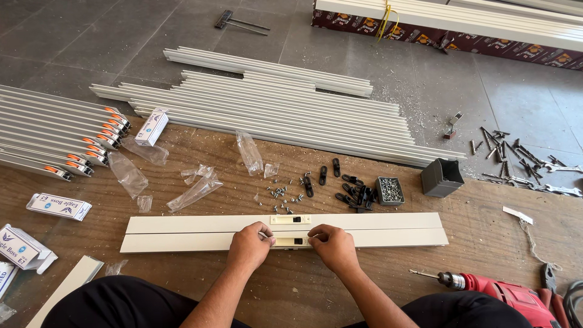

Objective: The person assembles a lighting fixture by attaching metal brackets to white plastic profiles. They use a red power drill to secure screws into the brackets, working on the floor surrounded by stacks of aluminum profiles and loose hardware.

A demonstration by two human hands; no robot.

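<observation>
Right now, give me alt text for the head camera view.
Two bare hands, left hand and right hand, press a small cream latch piece onto the nearer of two white rails on a wooden board. A red drill lies right.

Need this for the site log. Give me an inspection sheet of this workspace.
Surface: brown wooden board laid on a grey tiled floor.
Job's things: two white profiles lying side by side, each with a cream latch plate; rear plate is free, near plate sits between the hands.
Clutter: loose screws, black clips, tray of screws, empty plastic bags, small cartons, red drill, pliers.
Hands: left hand and right hand rest on the near profile at the plate.
Cables: black cable at the right edge.
Surroundings: stacked white profiles, metal shavings, scattered bits and spanners.
</observation>
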